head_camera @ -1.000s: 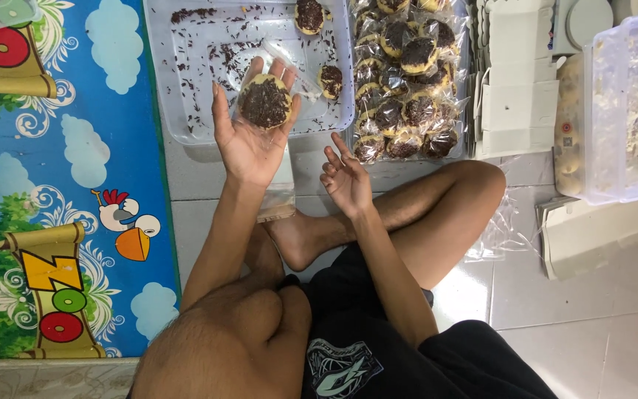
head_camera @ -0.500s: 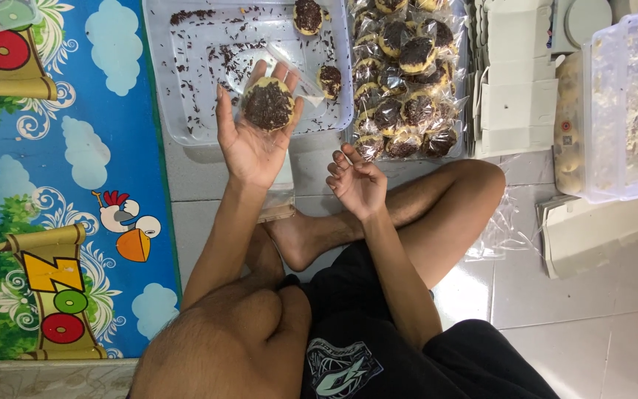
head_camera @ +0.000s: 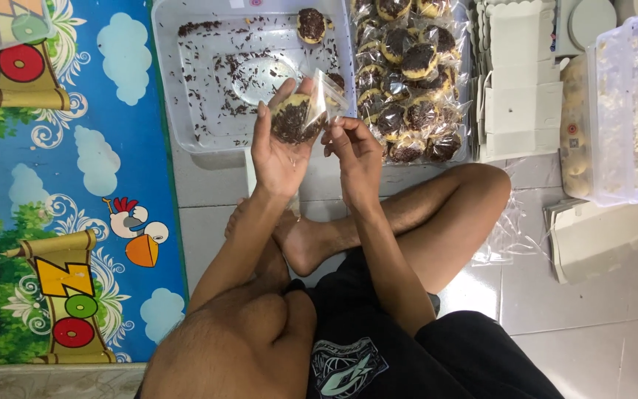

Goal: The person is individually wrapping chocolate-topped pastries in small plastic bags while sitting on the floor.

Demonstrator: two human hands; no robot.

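My left hand (head_camera: 278, 151) holds a round pastry topped with chocolate sprinkles (head_camera: 291, 118), wrapped in a clear plastic bag (head_camera: 326, 100). My right hand (head_camera: 356, 151) pinches the open edge of that bag beside the pastry. Both hands hover over the near rim of a clear plastic tray (head_camera: 208, 81) scattered with sprinkles. One unwrapped pastry (head_camera: 310, 24) sits at the tray's far edge.
A heap of bagged pastries (head_camera: 407, 81) lies right of the tray. White folded cartons (head_camera: 518, 81) and a lidded clear container (head_camera: 629, 111) stand further right. A colourful play mat (head_camera: 60, 185) covers the floor at left. My crossed legs (head_camera: 407, 214) lie below.
My right hand has risen from near my knee to the bag's edge and taken hold of it. My left hand keeps the pastry in the same place.
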